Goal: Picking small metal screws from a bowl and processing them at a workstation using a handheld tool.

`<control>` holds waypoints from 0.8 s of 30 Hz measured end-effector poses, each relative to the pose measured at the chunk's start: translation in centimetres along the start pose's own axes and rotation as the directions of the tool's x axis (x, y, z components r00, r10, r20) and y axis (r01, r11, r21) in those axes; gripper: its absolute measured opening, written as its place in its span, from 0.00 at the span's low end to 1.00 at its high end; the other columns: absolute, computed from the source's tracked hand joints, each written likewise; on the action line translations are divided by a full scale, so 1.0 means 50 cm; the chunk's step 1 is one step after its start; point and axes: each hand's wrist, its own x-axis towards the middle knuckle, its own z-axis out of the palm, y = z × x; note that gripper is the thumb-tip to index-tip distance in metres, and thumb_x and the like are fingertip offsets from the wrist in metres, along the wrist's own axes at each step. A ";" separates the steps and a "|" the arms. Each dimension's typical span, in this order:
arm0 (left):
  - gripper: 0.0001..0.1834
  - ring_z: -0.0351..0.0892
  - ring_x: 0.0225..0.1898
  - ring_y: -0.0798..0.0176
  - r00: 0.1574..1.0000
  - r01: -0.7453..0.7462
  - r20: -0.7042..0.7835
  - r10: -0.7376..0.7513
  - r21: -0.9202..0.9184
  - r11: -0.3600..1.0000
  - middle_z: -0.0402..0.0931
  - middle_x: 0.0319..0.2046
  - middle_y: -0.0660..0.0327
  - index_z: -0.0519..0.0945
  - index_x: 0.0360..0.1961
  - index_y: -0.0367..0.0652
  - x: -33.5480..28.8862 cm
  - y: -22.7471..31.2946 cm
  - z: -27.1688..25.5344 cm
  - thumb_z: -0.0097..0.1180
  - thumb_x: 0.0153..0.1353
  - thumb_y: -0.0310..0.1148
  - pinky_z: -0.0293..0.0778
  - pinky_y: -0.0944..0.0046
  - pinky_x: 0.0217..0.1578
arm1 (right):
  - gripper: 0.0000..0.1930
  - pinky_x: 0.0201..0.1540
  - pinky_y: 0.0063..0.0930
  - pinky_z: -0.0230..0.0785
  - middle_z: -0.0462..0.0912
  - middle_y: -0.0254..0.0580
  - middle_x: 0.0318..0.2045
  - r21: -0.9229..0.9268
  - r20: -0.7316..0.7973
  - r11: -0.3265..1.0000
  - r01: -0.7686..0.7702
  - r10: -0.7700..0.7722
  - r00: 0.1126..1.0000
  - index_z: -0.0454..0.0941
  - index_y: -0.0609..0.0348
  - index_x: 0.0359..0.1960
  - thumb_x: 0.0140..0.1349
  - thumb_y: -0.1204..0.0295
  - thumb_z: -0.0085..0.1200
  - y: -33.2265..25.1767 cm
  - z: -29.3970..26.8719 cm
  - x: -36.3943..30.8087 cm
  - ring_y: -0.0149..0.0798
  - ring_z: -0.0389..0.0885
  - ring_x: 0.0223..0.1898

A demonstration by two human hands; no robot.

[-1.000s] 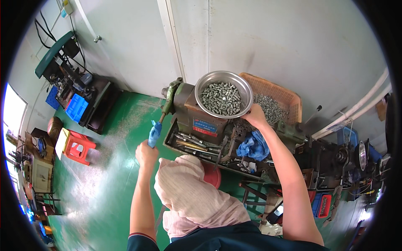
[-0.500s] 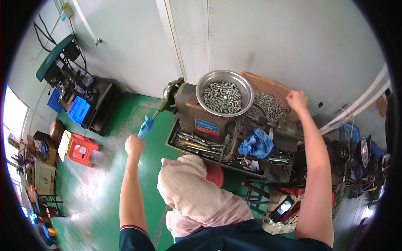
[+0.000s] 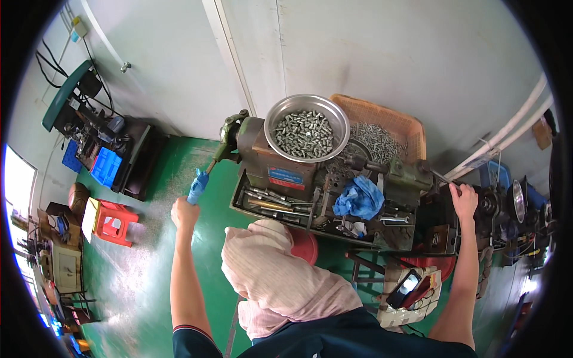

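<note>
One left hand [image 3: 184,212] is clamped on the blue-wrapped lever handle [image 3: 197,186]; one right hand [image 3: 464,200] closes on the lathe's [image 3: 334,173] far end. One steel bowl [image 3: 307,127] holds bolts.

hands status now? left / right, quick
Left hand: closed around the blue-wrapped lever handle on the machine's left side.
Right hand: closed on a thin metal lever at the machine's right end.

Silver bowl [image 3: 307,111] of grey metal parts [image 3: 303,132] sits on a brown-and-green machine [image 3: 280,162], blue rag [image 3: 359,198] beside it, blue-wrapped lever handle [image 3: 197,187], orange crate [image 3: 388,122], shiny green floor [image 3: 149,250], red stool [image 3: 110,222].
</note>
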 end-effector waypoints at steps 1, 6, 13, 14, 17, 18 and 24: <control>0.10 0.78 0.35 0.45 1.000 0.002 -0.001 -0.002 -0.003 1.000 0.79 0.29 0.48 0.82 0.30 0.44 -0.001 0.001 0.000 0.54 0.43 0.29 0.73 0.51 0.38 | 0.24 0.31 0.45 0.66 0.78 0.51 0.25 0.030 -0.001 1.000 0.004 -0.004 1.000 0.70 0.60 0.17 0.58 0.50 0.49 -0.001 -0.004 -0.010 0.53 0.77 0.30; 0.10 0.78 0.35 0.44 1.000 -0.012 -0.005 0.012 -0.003 1.000 0.79 0.29 0.48 0.82 0.29 0.44 0.000 0.004 0.000 0.54 0.44 0.30 0.73 0.51 0.38 | 0.28 0.25 0.48 0.65 0.74 0.54 0.14 0.038 -0.104 0.999 0.001 0.003 0.995 0.68 0.61 0.12 0.56 0.48 0.50 -0.014 -0.011 -0.032 0.58 0.75 0.22; 0.09 0.79 0.33 0.44 0.999 -0.033 -0.033 0.033 0.001 0.999 0.79 0.27 0.48 0.82 0.28 0.44 0.000 0.003 0.004 0.54 0.43 0.29 0.73 0.51 0.36 | 0.29 0.26 0.48 0.66 0.75 0.56 0.16 -0.009 -0.086 1.000 -0.015 0.015 0.996 0.71 0.61 0.13 0.57 0.46 0.48 -0.020 -0.015 -0.034 0.59 0.75 0.23; 0.09 0.79 0.33 0.44 0.999 -0.030 -0.028 0.030 0.006 1.000 0.79 0.27 0.48 0.82 0.28 0.44 0.000 0.004 0.003 0.53 0.44 0.29 0.73 0.51 0.37 | 0.29 0.27 0.49 0.66 0.75 0.57 0.16 -0.012 -0.083 1.000 -0.018 0.017 0.996 0.71 0.61 0.13 0.57 0.46 0.48 -0.021 -0.016 -0.034 0.59 0.75 0.23; 0.09 0.79 0.33 0.44 0.999 -0.028 -0.018 0.028 0.015 0.999 0.79 0.27 0.48 0.82 0.28 0.44 -0.001 0.008 0.000 0.53 0.44 0.29 0.73 0.51 0.37 | 0.29 0.27 0.49 0.67 0.75 0.57 0.16 -0.019 -0.075 0.999 -0.030 0.028 0.997 0.71 0.61 0.13 0.56 0.45 0.48 -0.020 -0.015 -0.036 0.59 0.76 0.24; 0.09 0.78 0.33 0.44 0.999 -0.032 -0.020 0.033 0.014 0.999 0.79 0.27 0.48 0.82 0.28 0.44 0.000 0.007 0.001 0.53 0.44 0.28 0.73 0.51 0.37 | 0.30 0.27 0.49 0.67 0.75 0.57 0.17 -0.022 -0.069 0.999 -0.037 0.035 0.997 0.71 0.61 0.13 0.56 0.45 0.48 -0.022 -0.018 -0.036 0.59 0.76 0.24; 0.09 0.78 0.34 0.44 0.999 -0.029 -0.028 0.029 0.005 1.000 0.78 0.28 0.47 0.81 0.28 0.43 -0.003 0.010 0.001 0.53 0.44 0.28 0.73 0.50 0.37 | 0.30 0.29 0.50 0.68 0.76 0.58 0.18 -0.043 -0.026 0.996 -0.083 0.082 0.996 0.73 0.61 0.14 0.56 0.43 0.46 -0.036 -0.026 -0.043 0.59 0.77 0.25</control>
